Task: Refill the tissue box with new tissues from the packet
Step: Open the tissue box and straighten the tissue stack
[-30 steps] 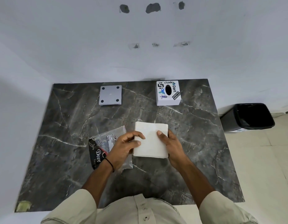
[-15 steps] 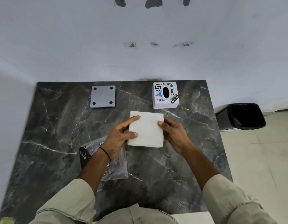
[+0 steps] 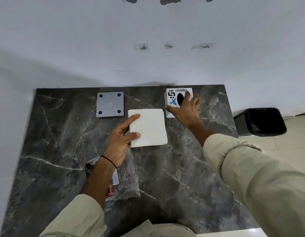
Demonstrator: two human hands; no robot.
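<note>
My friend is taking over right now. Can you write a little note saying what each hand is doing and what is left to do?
Left hand: holds the white tissue stack by its left edge.
Right hand: spread over the tissue box at the back right of the marble table; a firm grip is not clear.
Grey base plate: lies off the box, back left.
Emptied packet: under the left forearm.
Done: tissues out of the packet.
Left: put the stack into the box, probably refit the plate.

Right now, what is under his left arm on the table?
A mostly clear plastic packet lies flat on the dark marble table, under the left forearm. Some print and a black end show. The arm covers its middle, so whether any tissues remain inside cannot be seen.
</note>
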